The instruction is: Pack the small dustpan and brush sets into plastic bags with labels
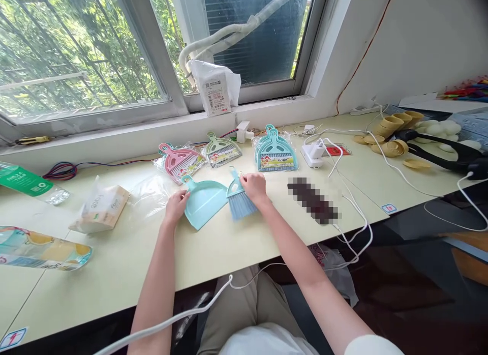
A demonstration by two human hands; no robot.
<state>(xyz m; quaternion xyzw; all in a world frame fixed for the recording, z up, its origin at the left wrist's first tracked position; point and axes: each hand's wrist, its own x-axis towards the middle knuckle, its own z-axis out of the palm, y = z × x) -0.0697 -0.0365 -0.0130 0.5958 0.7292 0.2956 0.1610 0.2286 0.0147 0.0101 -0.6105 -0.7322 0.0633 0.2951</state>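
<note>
A light blue dustpan [205, 200] lies on the pale table [213, 261], its handle pointing away from me. My left hand [177, 206] grips its left edge near the handle. Just right of the dustpan is a small blue brush [241, 204] with its bristles toward me. My right hand [254, 187] is closed on the brush near its handle. Behind them sit wrapped dustpan sets: a pink one [182, 161], a green one [223, 150] and a teal stack [275, 149]. Clear plastic wrapping [149, 196] lies left of my left hand.
Two bottles [28, 182] and a tissue pack [102, 207] are at the left. A pixelated dark object [313, 200], a white charger [313, 154] and white cables are at the right. Yellow cups [391, 126] stand farther right. A cable crosses above my left forearm.
</note>
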